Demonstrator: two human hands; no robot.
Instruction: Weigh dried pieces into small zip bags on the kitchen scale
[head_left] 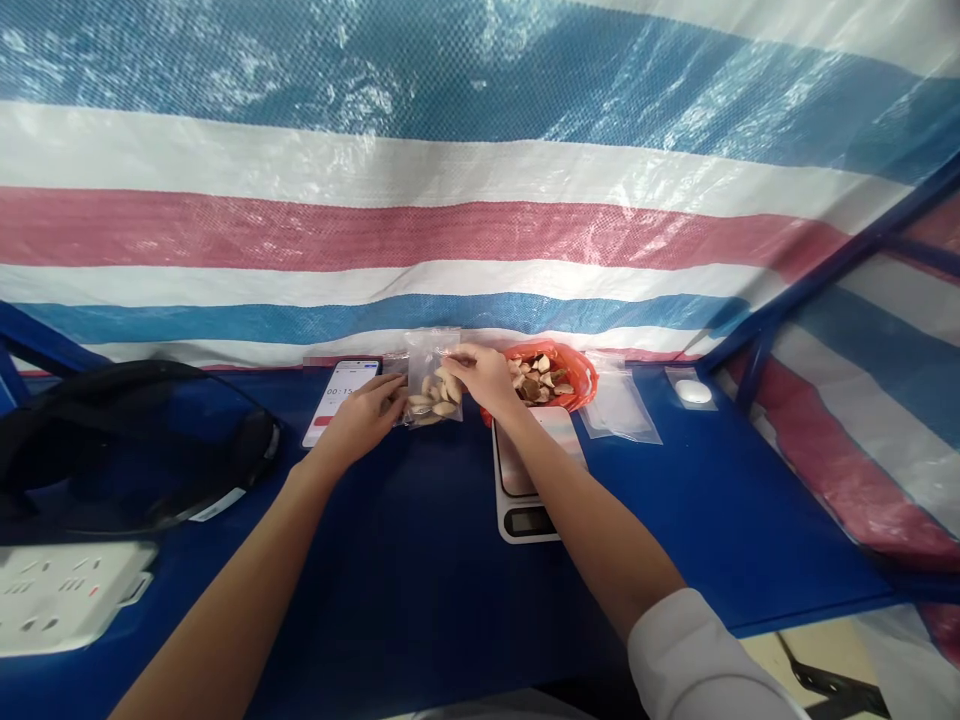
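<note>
Head view: near the far edge of the tabletop (420, 540), the right hand (484, 378) pinches the clear bag (433, 392) high on its right side, fingers nearly closed, seemingly steadying it; the left hand (365, 412), fingers half curled, sits alongside, grip impossible to tell.

Clear bag (426, 350) partly behind right hand (484, 374)
</note>
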